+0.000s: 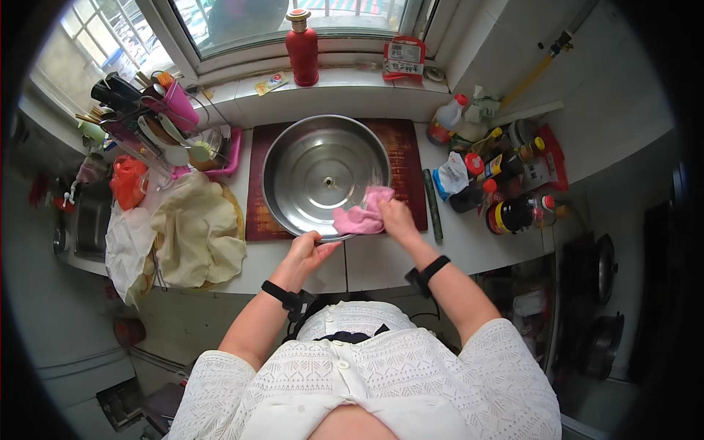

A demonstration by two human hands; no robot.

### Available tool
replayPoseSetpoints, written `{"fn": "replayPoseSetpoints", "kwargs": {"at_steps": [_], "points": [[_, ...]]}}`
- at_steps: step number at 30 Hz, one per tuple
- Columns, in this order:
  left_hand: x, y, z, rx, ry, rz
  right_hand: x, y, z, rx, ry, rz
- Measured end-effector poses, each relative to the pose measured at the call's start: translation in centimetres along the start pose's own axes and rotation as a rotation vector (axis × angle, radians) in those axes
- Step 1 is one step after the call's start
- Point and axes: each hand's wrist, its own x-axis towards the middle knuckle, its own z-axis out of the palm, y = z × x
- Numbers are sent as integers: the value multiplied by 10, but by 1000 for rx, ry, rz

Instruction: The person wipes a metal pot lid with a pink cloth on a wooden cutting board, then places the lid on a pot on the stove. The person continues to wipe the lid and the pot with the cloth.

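Observation:
A round stainless steel lid (308,170) lies inside up on a dark red cutting board (410,159), its centre screw showing in the middle. My left hand (309,252) grips the near rim, thumb on top and fingers beneath. In my right hand (397,220) is a crumpled pink cloth (360,219), draped over the lid's near right rim and touching the metal there. Part of the cloth is hidden under my fingers.
Left of the board are a beige cloth (192,231) and a utensil rack (165,118). At right stand several sauce bottles (509,214) beside a dark green stick (433,203). A red bottle (302,52) is on the windowsill. The sink (91,220) is far left.

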Motion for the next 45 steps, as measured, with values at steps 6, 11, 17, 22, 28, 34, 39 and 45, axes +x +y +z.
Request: {"fn": "replayPoseSetpoints", "kwargs": {"at_steps": [6, 11, 17, 22, 28, 34, 39, 45], "points": [[-1, -4, -4, 22, 20, -39, 43, 0, -15, 72, 206, 34], [6, -10, -7, 16, 77, -32, -15, 4, 30, 146, 257, 161], [16, -15, -4, 67, 68, 32, -70, -6, 67, 265, 23, 146], [3, -15, -2, 60, 98, 9, -3, 19, 5, 33, 101, 87], [-6, -14, -1, 45, 31, -53, 42, 31, -3, 89, 274, 26], [9, -22, -2, 24, 112, -51, -42, 17, 55, 386, 290, 244], [14, -22, -1, 60, 30, 17, -78, 0, 60, 312, -42, 134], [0, -14, -1, 104, 49, -20, 6, 25, -7, 66, 109, 64]]}}
